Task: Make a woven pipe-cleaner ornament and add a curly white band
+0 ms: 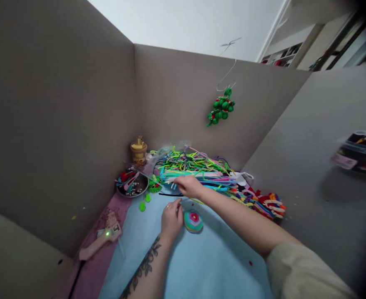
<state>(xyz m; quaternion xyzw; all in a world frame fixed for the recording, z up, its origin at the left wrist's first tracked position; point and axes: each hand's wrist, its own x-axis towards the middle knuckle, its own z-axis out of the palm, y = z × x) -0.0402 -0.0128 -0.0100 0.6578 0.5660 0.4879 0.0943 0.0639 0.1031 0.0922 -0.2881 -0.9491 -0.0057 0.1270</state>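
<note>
Three gray panels (183, 91) stand around a light-blue work surface (220, 265). Across its back spreads a tangled heap of colorful pipe cleaners (192, 160), largely green toward the rear, with straighter blue and pink ones in front. The right hand (187, 186) is at the heap's front edge, fingers drawn close together; nearer the viewer, the left hand (172, 218) (a ring on one finger) has its fingers bent. From this distance I cannot tell whether either grips anything. Off to the left lie a pink glue gun (103, 241), its light glowing green, and a metal bowl (145, 185) of beads and scraps. Just right of the left hand sits a round disc (193, 221) banded in teal, lilac and pink. One thin black stem (169, 194) lies before the heap.
</note>
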